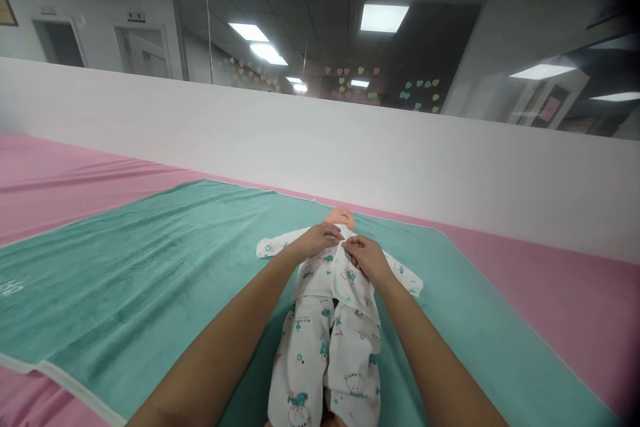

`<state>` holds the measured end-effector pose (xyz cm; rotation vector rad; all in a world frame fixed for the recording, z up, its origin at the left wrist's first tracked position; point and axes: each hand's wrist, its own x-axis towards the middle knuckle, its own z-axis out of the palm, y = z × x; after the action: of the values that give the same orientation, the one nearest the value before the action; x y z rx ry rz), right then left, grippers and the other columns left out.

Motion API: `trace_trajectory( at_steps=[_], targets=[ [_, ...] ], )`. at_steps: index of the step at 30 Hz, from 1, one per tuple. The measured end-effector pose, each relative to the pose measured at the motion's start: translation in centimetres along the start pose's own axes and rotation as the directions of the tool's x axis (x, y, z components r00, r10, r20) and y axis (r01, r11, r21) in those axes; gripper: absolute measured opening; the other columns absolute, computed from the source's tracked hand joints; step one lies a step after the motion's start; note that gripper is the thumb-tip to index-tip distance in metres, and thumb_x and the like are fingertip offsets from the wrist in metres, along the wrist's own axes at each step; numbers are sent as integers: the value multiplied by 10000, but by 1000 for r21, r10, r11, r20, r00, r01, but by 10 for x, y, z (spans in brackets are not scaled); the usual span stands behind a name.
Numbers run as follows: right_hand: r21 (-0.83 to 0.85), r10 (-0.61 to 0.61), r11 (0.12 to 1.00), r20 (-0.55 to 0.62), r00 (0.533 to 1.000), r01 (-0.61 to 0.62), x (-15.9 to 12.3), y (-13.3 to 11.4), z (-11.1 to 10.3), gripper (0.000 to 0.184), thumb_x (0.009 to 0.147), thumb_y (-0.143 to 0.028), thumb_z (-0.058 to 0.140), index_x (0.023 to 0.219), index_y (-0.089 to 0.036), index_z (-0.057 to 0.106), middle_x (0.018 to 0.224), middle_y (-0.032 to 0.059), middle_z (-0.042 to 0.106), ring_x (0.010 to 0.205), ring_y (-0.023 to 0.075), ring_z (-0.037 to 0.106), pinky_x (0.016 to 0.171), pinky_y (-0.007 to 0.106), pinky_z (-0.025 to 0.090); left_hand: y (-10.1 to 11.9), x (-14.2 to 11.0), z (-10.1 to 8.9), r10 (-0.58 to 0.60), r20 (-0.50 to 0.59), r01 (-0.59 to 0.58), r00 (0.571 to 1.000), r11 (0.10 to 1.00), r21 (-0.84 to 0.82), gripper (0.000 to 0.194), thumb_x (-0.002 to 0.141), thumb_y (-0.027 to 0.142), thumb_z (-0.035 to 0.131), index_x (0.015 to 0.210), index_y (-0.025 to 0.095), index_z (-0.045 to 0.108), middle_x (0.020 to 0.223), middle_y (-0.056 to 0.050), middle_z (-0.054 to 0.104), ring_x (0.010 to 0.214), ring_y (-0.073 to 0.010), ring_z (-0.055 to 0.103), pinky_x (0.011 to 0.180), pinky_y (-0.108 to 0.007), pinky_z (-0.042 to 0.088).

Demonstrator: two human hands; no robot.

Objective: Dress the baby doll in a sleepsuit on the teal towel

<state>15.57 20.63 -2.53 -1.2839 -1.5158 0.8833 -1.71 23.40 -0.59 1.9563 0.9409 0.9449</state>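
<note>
A baby doll (342, 215) lies on its back, head away from me, arms spread to both sides. It wears a white baby shirt (317, 277) with small printed figures and matching baby pants (300, 353). My left hand (320, 240) is at the upper chest, bent fingers gripping the shirt by the neckline. Just beside it, my right hand (369, 257) pinches the shirt's front edge between thumb and fingers. The shirt's overlapping front runs down below the hands. Any fastener at the fingertips is too small to make out.
Under the doll spreads a teal blanket (165, 267) with a pale border, laid over a pink sheet (575, 293). A low white wall (320, 147) stands behind the doll's head, with a glass panel (330, 47) above it.
</note>
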Motion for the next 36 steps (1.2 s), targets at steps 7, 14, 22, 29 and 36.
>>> trace_trajectory(
  at_steps=[7, 14, 22, 29, 36],
  targets=[
    [71, 72, 995, 21, 997, -73, -6, -7, -3, 227, 643, -386, 599, 718, -174, 631, 481, -44, 475, 455, 84, 391, 469, 226, 313, 5, -2, -3, -33, 26, 32, 999, 999, 29, 176, 739, 354, 574, 793, 213, 666, 1223, -22, 531, 1147, -225, 465, 969, -318, 363],
    [84, 67, 994, 6, 998, -67, -6, -6, 0, 217, 644, -372, 583, 716, -173, 633, 478, -48, 460, 454, 83, 370, 458, 226, 292, 4, 1, -1, -75, 11, 75, 997, 996, 55, 188, 676, 382, 644, 756, 213, 670, 1246, -5, 511, 1097, -219, 502, 877, -267, 419],
    [46, 11, 999, -49, 999, -9, -1, 3, 5, 190, 657, -328, 548, 719, -173, 637, 494, -49, 449, 451, 82, 358, 433, 221, 267, 4, 4, -2, -15, 22, 14, 1000, 999, 51, 113, 706, 256, 585, 712, 166, 652, 1156, -35, 568, 1048, -188, 524, 930, -265, 378],
    [117, 45, 992, -50, 998, -39, -1, 5, 5, 229, 658, -358, 567, 755, -168, 651, 508, -44, 439, 462, 79, 350, 437, 212, 261, 0, 2, 4, -6, -63, 12, 998, 996, 87, 144, 684, 268, 580, 791, 177, 611, 1083, -22, 584, 967, -184, 554, 824, -276, 421],
    [141, 55, 989, -56, 997, -47, -1, 5, 5, 239, 657, -375, 578, 744, -165, 652, 504, -44, 435, 458, 77, 346, 434, 215, 256, 8, -1, -6, 12, 37, -16, 999, 992, 124, 166, 698, 296, 574, 781, 215, 693, 1184, -4, 550, 1081, -204, 505, 871, -248, 388]
  ],
)
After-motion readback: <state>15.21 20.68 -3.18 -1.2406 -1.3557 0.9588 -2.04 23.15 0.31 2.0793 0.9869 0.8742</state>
